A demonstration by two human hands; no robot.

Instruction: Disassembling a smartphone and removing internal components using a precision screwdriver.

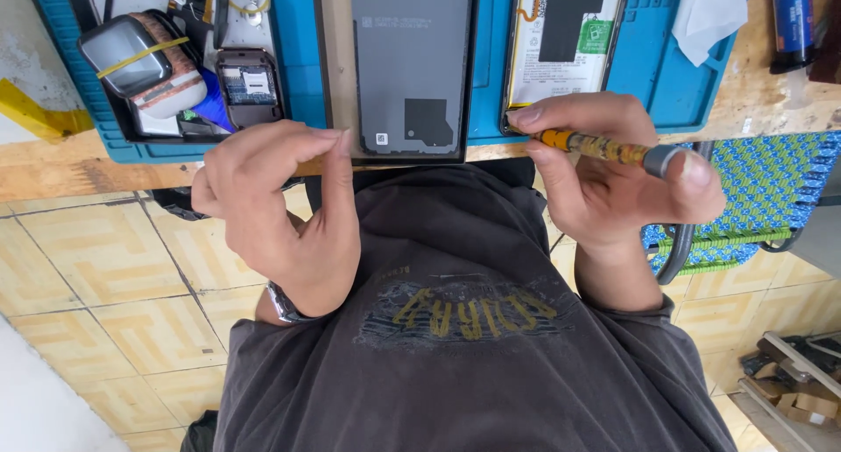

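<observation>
Already the phone [565,40] lies opened on the blue mat [293,49], battery showing, its grey back cover [412,62] set beside it. Right hand [613,167] grips a yellow screwdriver [604,147], tip at the phone's near corner; left hand [276,207] is curled, pinching nothing visible. Reassembly remains, I judge.

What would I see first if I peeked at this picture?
First, two bare hands in the middle: the right hand pinches a yellow-patterned screwdriver with a grey cap, its tip at the corner of an opened phone with a white battery. The left hand is curled at the wooden table edge, below a dark grey flat phone back panel. These parts lie on a bright blue work mat.
</observation>
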